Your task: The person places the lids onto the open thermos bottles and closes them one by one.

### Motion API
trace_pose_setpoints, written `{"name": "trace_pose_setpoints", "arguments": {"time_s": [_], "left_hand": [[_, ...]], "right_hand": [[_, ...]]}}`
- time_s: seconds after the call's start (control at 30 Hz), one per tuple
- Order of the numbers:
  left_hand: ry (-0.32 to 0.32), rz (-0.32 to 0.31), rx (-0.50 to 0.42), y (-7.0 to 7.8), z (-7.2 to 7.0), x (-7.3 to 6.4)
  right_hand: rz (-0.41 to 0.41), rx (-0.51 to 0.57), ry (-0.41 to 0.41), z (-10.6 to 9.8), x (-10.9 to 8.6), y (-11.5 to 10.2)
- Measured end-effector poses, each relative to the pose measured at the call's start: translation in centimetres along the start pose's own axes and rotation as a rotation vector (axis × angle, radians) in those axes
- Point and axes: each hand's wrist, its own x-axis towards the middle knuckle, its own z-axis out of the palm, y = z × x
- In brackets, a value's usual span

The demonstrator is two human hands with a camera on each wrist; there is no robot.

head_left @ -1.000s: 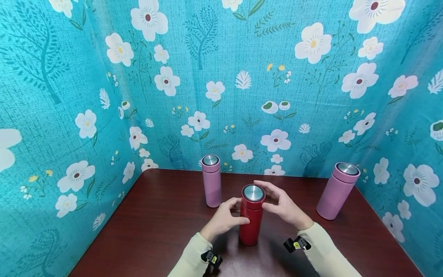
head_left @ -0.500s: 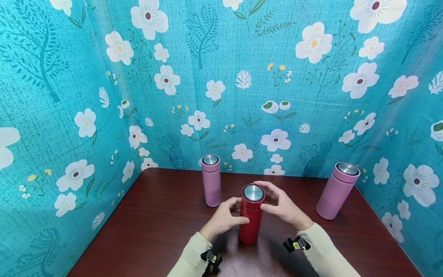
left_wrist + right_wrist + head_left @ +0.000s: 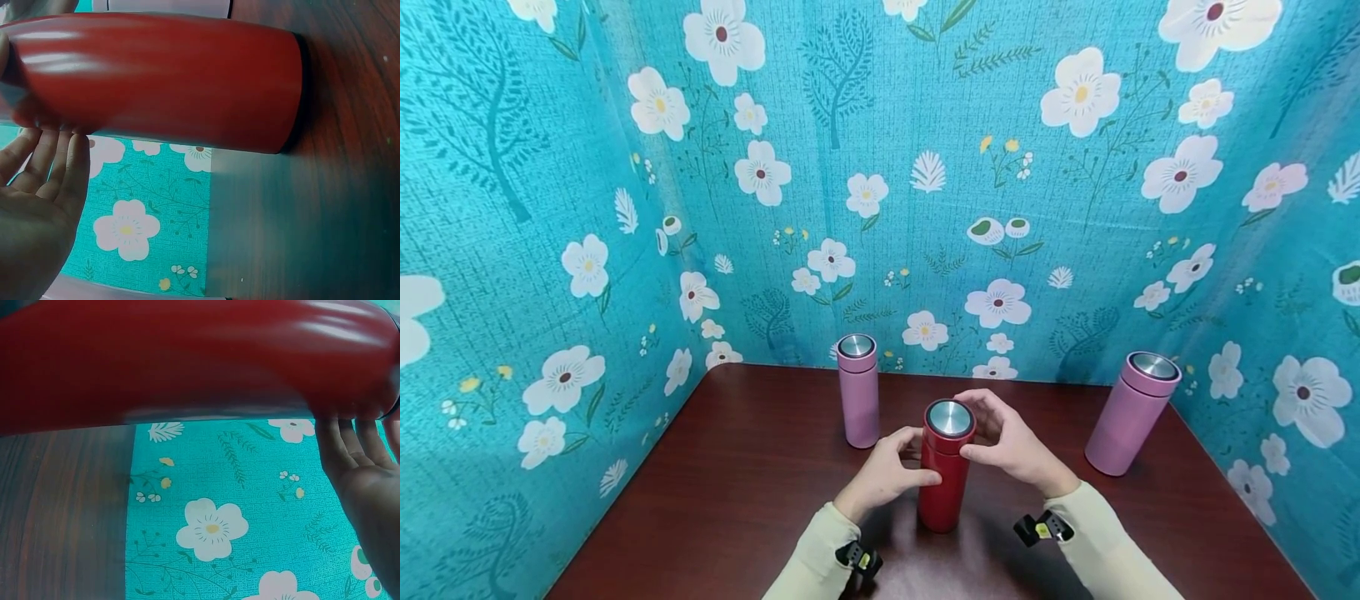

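A red thermos bottle (image 3: 942,500) with a silver-topped lid (image 3: 950,418) stands upright on the dark wooden table. My left hand (image 3: 883,477) grips its upper body from the left, thumb across the front and fingers behind. From the right, my right hand (image 3: 1018,446) holds the lid, with the thumb at its lower edge and the fingers curled around the back. In the left wrist view the red bottle (image 3: 175,81) lies across the top, its dark base showing. The right wrist view has the right-hand fingers (image 3: 334,440) against the bottle's far side.
One pink thermos (image 3: 860,404) stands behind and left of the red one. A second pink thermos (image 3: 1127,425) is near the right edge of the table (image 3: 737,483). Turquoise flowered cloth (image 3: 887,275) hangs around the back and sides.
The right thumb has slid left across the front of the lid, and the right fingers have shifted slightly around its back. The left hand and the bottle body have stayed in place.
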Motion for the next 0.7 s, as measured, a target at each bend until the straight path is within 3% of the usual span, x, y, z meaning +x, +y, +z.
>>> {"name": "trace_pose_setpoints", "arguments": {"time_s": [0.43, 0.7], "left_hand": [[0.0, 0.008, 0.002, 0.0, -0.04, 0.03], [0.005, 0.035, 0.015, -0.15, 0.09, 0.09]], "right_hand": [[0.009, -0.032, -0.017, 0.22, 0.02, 0.02], [0.003, -0.03, 0.022, 0.34, 0.17, 0.18]]}}
